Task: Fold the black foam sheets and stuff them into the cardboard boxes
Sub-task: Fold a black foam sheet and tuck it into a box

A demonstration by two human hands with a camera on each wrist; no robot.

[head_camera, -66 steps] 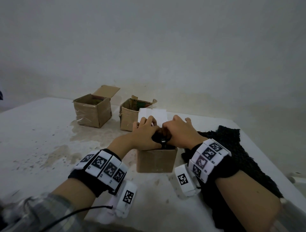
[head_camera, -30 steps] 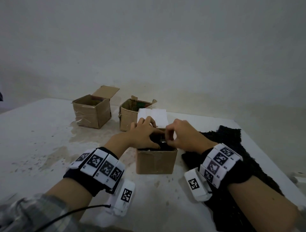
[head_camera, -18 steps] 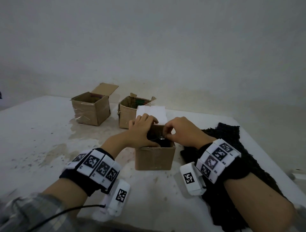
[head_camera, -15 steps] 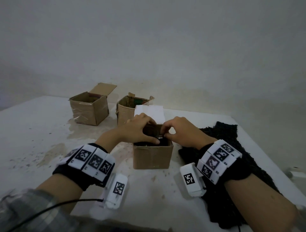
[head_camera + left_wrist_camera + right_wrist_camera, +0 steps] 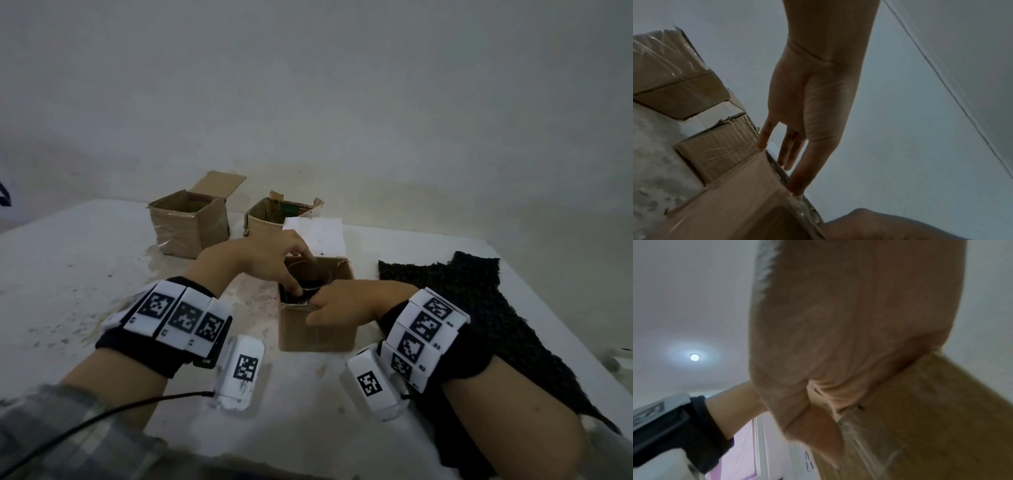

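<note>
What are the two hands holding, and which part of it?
The right hand grips the near box at its front top edge. The left hand reaches into the box, fingers pressing the black foam down; it grips nothing that can be seen.

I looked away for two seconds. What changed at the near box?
The foam has sunk into the near box. The left hand now reaches its fingers inside; the right hand dropped to grip the front rim. Both far boxes and the spare sheet stayed put.
</note>
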